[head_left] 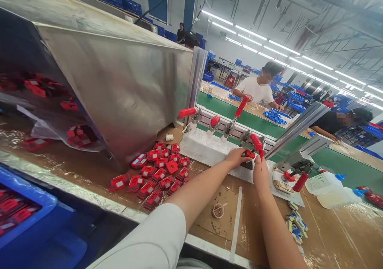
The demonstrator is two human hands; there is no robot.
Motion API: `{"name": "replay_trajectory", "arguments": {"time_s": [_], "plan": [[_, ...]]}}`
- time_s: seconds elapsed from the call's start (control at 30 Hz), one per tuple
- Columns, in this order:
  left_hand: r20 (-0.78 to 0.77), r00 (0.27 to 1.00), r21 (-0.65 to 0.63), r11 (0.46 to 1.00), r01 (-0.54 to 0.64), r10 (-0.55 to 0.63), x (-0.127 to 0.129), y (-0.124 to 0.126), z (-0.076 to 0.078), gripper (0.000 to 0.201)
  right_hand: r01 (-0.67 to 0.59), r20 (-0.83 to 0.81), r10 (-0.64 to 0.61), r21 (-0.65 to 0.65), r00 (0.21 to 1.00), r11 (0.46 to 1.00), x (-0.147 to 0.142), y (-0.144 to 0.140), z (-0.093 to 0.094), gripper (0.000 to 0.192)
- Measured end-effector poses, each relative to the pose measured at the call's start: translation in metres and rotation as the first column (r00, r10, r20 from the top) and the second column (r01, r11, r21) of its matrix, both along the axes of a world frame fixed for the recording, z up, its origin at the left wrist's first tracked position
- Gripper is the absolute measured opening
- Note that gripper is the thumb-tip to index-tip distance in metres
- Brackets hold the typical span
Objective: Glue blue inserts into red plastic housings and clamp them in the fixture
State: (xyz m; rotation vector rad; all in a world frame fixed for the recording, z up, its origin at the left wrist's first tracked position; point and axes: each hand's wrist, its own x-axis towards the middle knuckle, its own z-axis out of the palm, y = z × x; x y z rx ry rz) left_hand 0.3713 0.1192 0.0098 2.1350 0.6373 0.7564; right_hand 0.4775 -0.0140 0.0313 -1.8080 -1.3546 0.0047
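My left hand (pixel 235 158) reaches to the fixture base, its fingers closed on a small red plastic part (pixel 249 154) with a dark block beneath it. Just beside it, my right hand (pixel 261 173) is wrapped around an upright red grip (pixel 261 154), which looks like a toggle clamp handle. Another red clamp handle (pixel 255 141) leans right above both hands. Further left along the metal rail (pixel 206 119) are more toggle clamps with red handles, one pointing up (pixel 241 106). My fingers hide much of the red part.
Many red plastic housings (pixel 160 175) lie piled left of my arm, beside a sheet-metal hood (pixel 125 89). A blue bin (pixel 26 209) stands lower left. On the right are a separate clamp (pixel 299 177), glue bottles (pixel 338 195) and small parts (pixel 296 223). Co-workers sit across the green belt (pixel 215 102).
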Motion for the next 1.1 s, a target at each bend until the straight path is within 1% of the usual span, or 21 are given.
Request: {"name": "replay_trajectory", "arguments": {"time_s": [0.07,0.1,0.2,0.27,0.37,0.4,0.43,0.47,0.5,0.53,0.57,0.6,0.63,0.67,0.7,0.77,0.83,0.9,0.97,1.03,1.1], "plan": [[-0.025,1.0,0.009,1.0,0.007,-0.007,0.0,-0.002,0.004,0.042,0.159,0.063,-0.158,-0.004,0.985,0.987,-0.007,0.006,-0.004,0.061],[-0.043,0.999,0.017,1.0,0.014,-0.013,0.0,-0.005,0.008,0.042,0.196,0.099,-0.193,-0.016,0.976,0.98,-0.009,0.009,-0.004,0.062],[-0.119,0.992,0.059,0.997,0.042,-0.035,-0.01,-0.013,0.025,0.05,0.185,0.162,-0.173,-0.063,0.971,0.981,-0.012,0.014,-0.001,0.064],[-0.185,0.981,0.11,0.991,0.07,-0.048,-0.032,-0.018,0.04,0.056,0.21,0.144,-0.204,-0.031,0.968,0.977,-0.015,0.007,0.002,0.064],[-0.304,0.949,0.198,0.969,0.148,-0.083,-0.094,-0.022,0.062,0.052,0.222,0.118,-0.243,0.167,0.963,0.961,-0.029,-0.017,0.004,0.057],[-0.347,0.932,0.221,0.957,0.187,-0.102,-0.12,-0.024,0.069,0.048,0.157,0.123,-0.186,0.216,0.975,0.964,-0.036,-0.027,0.004,0.05],[-0.395,0.912,0.235,0.947,0.218,-0.112,-0.148,-0.026,0.076,0.043,0.027,0.144,-0.058,0.208,0.988,0.978,-0.044,-0.036,0.004,0.041],[-0.446,0.889,0.245,0.941,0.232,-0.104,-0.175,-0.029,0.083,0.039,-0.149,0.173,0.125,0.134,0.977,0.98,-0.052,-0.045,0.004,0.035],[-0.493,0.866,0.251,0.939,0.236,-0.086,-0.199,-0.033,0.088,0.035,-0.33,0.192,0.321,0.014,0.927,0.944,-0.06,-0.051,0.005,0.034],[-0.548,0.835,0.264,0.935,0.236,-0.057,-0.221,-0.038,0.091,0.034,-0.482,0.188,0.498,-0.123,0.847,0.867,-0.067,-0.056,0.005,0.036],[-0.629,0.777,0.304,0.918,0.253,-0.006,-0.238,-0.043,0.093,0.036,-0.583,0.169,0.626,-0.245,0.761,0.775,-0.073,-0.059,0.006,0.04],[-0.684,0.728,0.333,0.905,0.265,0.038,-0.251,-0.049,0.092,0.039,-0.635,0.148,0.705,-0.336,0.694,0.695,-0.077,-0.06,0.006,0.043],[-0.723,0.686,0.355,0.892,0.279,0.073,-0.26,-0.055,0.089,0.042,-0.658,0.132,0.747,-0.391,0.652,0.643,-0.081,-0.061,0.007,0.045],[-0.746,0.656,0.381,0.879,0.285,0.111,-0.266,-0.061,0.084,0.043,-0.667,0.124,0.768,-0.423,0.628,0.614,-0.084,-0.06,0.007,0.046],[-0.753,0.643,0.405,0.869,0.284,0.141,-0.269,-0.066,0.079,0.044,-0.667,0.12,0.778,-0.445,0.617,0.597,-0.086,-0.06,0.008,0.046],[-0.731,0.658,0.451,0.851,0.269,0.18,-0.269,-0.074,0.067,0.042,-0.657,0.116,0.786,-0.482,0.608,0.579,-0.088,-0.059,0.009,0.043],[-0.677,0.713,0.477,0.846,0.236,0.183,-0.265,-0.078,0.06,0.039,-0.655,0.106,0.796,-0.508,0.597,0.559,-0.089,-0.059,0.01,0.04],[-0.605,0.782,0.46,0.867,0.19,0.149,-0.256,-0.078,0.057,0.037,-0.673,0.084,0.806,-0.504,0.585,0.541,-0.09,-0.06,0.011,0.036],[-0.521,0.849,0.388,0.91,0.143,0.089,-0.239,-0.078,0.058,0.036,-0.7,0.056,0.812,-0.475,0.581,0.533,-0.09,-0.06,0.01,0.033],[-0.417,0.909,0.26,0.958,0.121,-0.002,-0.213,-0.079,0.057,0.037,-0.728,0.021,0.814,-0.435,0.581,0.53,-0.091,-0.06,0.008,0.032],[-0.281,0.955,0.108,0.986,0.13,-0.095,-0.184,-0.08,0.051,0.036,-0.757,-0.028,0.816,-0.391,0.578,0.523,-0.091,-0.06,0.005,0.032]]}}
